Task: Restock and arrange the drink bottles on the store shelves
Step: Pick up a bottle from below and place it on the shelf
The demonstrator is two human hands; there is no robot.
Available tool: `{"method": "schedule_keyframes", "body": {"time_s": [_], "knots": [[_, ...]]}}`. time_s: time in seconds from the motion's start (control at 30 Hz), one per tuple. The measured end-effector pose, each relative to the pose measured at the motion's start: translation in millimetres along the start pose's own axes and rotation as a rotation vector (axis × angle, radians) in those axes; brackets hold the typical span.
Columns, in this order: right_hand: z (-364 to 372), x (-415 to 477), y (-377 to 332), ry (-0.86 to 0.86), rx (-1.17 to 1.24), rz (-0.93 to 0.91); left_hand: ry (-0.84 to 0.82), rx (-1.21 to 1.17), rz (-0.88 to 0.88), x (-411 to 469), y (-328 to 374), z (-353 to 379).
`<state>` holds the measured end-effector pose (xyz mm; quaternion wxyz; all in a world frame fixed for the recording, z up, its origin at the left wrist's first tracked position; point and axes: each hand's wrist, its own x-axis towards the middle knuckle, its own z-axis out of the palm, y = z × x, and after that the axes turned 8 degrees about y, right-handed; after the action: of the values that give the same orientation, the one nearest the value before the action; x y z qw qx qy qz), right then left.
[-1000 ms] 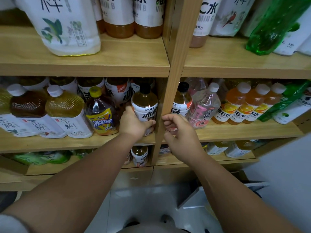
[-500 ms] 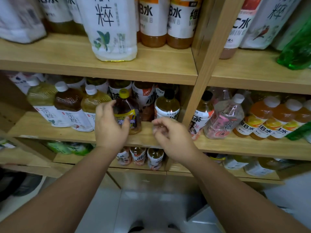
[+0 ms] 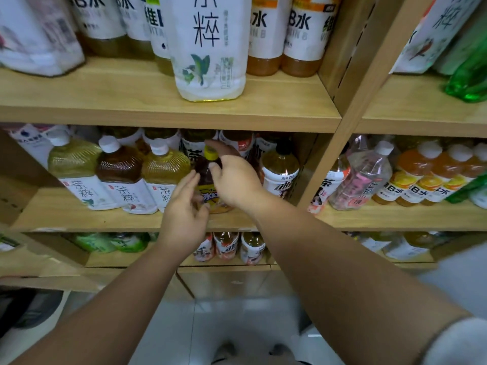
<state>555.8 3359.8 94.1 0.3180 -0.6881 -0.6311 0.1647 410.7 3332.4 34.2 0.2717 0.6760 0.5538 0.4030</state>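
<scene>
Across the wooden shelves (image 3: pixel 168 117), bottles crowd the middle board almost to its front edge, leaving only a thin strip of bare wood. Three white-capped tea bottles (image 3: pixel 120 177) stand left of a dark bottle with a yellow cap (image 3: pixel 210 177). Her right hand (image 3: pixel 237 183) curls around its neck; the left hand (image 3: pixel 184 219) hovers beside its label, fingers loosely spread.

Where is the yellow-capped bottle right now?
Head view: yellow-capped bottle stands on the middle shelf, left bay, between both hands, beside a white-capped tea bottle.
</scene>
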Motion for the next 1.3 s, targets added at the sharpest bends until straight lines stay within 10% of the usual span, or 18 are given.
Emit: {"method": "schedule_keyframes", "body": {"time_s": [0.5,1.3], "knots": [[-14,-89,-8,0.285,0.192,-0.058,-0.213,-0.230,0.027,-8,-22,-6],[-151,-214,209,0.106,0.249,0.244,-0.401,0.062,0.155,-134,98,157]]}}
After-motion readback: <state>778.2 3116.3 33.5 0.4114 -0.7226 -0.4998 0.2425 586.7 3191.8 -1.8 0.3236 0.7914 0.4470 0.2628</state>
